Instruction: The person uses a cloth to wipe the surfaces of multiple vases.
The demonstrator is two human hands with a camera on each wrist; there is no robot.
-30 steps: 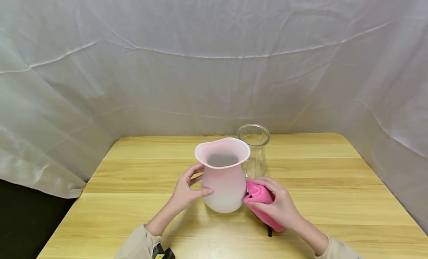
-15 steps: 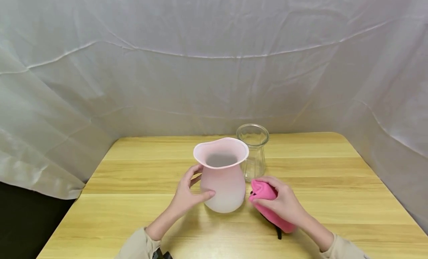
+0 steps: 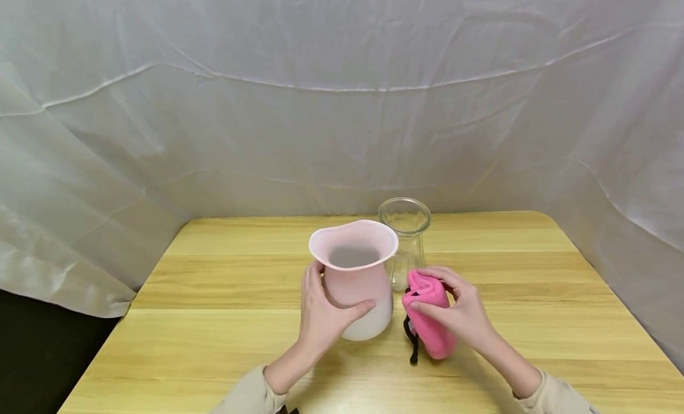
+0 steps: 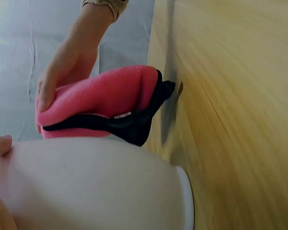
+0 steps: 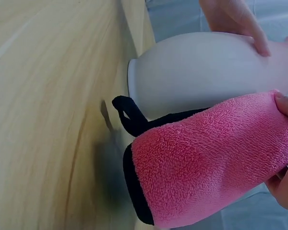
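A frosted pink vase (image 3: 357,277) with a wide wavy rim stands upright on the wooden table (image 3: 214,319). My left hand (image 3: 326,316) grips its lower belly from the near left side, thumb across the front. My right hand (image 3: 458,310) holds a folded pink cloth (image 3: 428,316) with black trim and a black loop, just right of the vase. In the left wrist view the vase (image 4: 91,187) fills the bottom and the cloth (image 4: 98,103) hangs beyond it. The right wrist view shows the cloth (image 5: 206,163) in front of the vase (image 5: 201,72).
A clear glass vase (image 3: 406,242) stands right behind the pink vase, close to my right hand. White sheeting (image 3: 342,105) walls in the table at the back and both sides. The table's left edge drops off to a dark gap (image 3: 37,360).
My left hand slid round to the front of the pink vase and wrapped it more fully. My right hand drew the pink cloth away from the vase's side, then raised it a little.
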